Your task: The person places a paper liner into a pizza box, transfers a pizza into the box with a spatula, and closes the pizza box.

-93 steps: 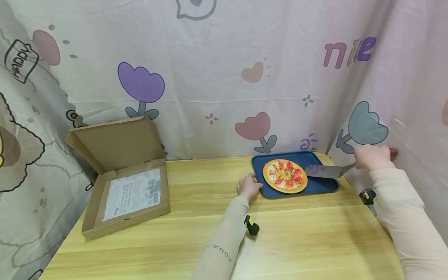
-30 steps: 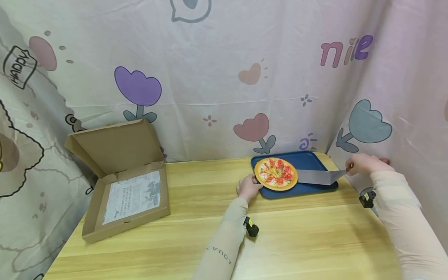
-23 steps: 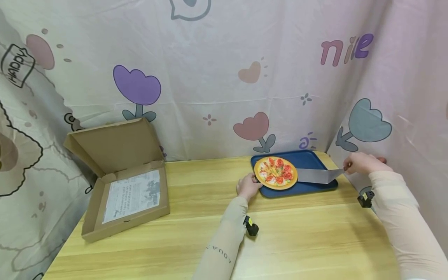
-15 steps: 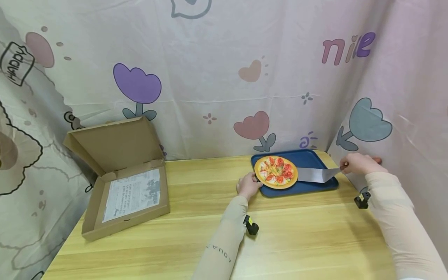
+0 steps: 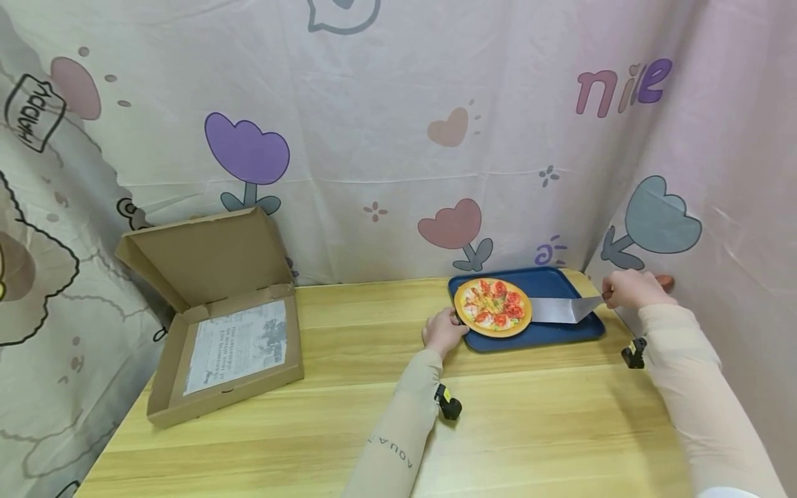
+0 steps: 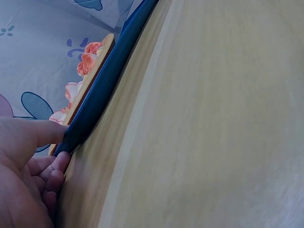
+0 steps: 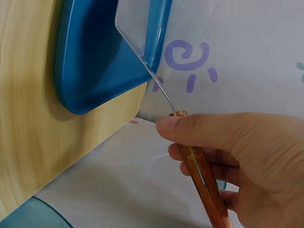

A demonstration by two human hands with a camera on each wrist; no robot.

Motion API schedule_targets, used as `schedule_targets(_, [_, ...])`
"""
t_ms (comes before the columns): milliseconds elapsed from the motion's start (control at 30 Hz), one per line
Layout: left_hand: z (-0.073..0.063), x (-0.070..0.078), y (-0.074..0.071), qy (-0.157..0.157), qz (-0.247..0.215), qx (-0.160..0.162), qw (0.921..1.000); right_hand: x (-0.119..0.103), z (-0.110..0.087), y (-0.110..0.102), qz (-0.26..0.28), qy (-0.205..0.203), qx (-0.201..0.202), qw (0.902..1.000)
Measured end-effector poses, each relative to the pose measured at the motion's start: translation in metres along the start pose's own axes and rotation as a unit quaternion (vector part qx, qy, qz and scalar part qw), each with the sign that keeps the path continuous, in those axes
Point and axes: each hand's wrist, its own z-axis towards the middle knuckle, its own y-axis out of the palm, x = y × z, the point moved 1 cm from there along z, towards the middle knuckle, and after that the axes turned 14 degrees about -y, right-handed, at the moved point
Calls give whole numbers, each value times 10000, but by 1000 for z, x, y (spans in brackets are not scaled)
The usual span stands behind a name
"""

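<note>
On the pale wood-grained counter, a brown cardboard box stands well apart from the tray, toward the person's left, its lid raised and a white printed sheet on its floor. A white curtain with flower and heart prints hangs close behind box and tray and along both sides. The round, flat pizza, yellow-orange at the edge with red and white toppings, is at the left end of the dark blue rectangular tray, reaching its left rim. That raised rim and the left hand stand on the pizza's side toward the box; the hand grasps the tray's edge, thumb above and fingers below. The right hand grasps the reddish-brown wooden handle of a metal spatula. Its blade meets the pizza's right edge; whether any of it lies underneath cannot be told.

Counted: one pizza, one tray, one spatula, one box, one sheet, two hands, and two small black wrist cameras, one per wrist.
</note>
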Motion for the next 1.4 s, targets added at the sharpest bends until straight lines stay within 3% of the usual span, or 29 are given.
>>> schedule_targets(233, [-1,0,0,28,3,0,10000,-4,5,4,74,165,51,9998])
schedule_targets(867, [-2,0,-1,-39,138,9,9999,-18,22,18,135,86,135,9998])
schedule_targets(1400, [-4,1,-3,-61,-59,-85,9999,-27,33,29,333,46,101,9994])
